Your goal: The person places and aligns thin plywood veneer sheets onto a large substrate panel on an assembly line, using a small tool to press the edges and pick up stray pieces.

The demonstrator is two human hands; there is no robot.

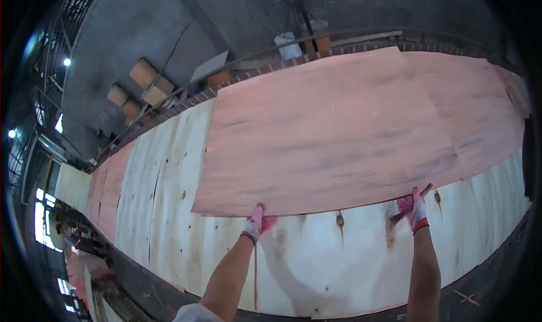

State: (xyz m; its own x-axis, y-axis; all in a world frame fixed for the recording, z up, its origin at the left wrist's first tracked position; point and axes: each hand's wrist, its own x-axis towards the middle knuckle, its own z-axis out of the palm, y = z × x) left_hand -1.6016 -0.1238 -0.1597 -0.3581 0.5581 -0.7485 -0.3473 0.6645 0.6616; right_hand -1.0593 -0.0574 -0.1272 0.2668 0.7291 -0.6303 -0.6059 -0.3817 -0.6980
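A large pinkish wood veneer sheet (327, 135) lies over pale, knotted veneer sheets (339, 260) on a long stack. My left hand (257, 223), in a pink and white glove, is at the sheet's near edge, its fingers closed on that edge. Farther right along the same edge is my right hand (416, 209), in a similar glove with a red cuff. Its fingers are closed around a dark, slim tool whose kind I cannot make out, and they touch the sheet's edge. Another pinkish veneer sheet (468, 107) lies at the right, partly overlapped.
More pinkish veneer (110, 192) covers the stack's far left. Behind the stack stand a large fan (291, 5), a white bucket (288, 46) and cardboard boxes (152, 82). Another person (82, 240) is at the far left. Scraps (466, 297) lie on the floor at lower right.
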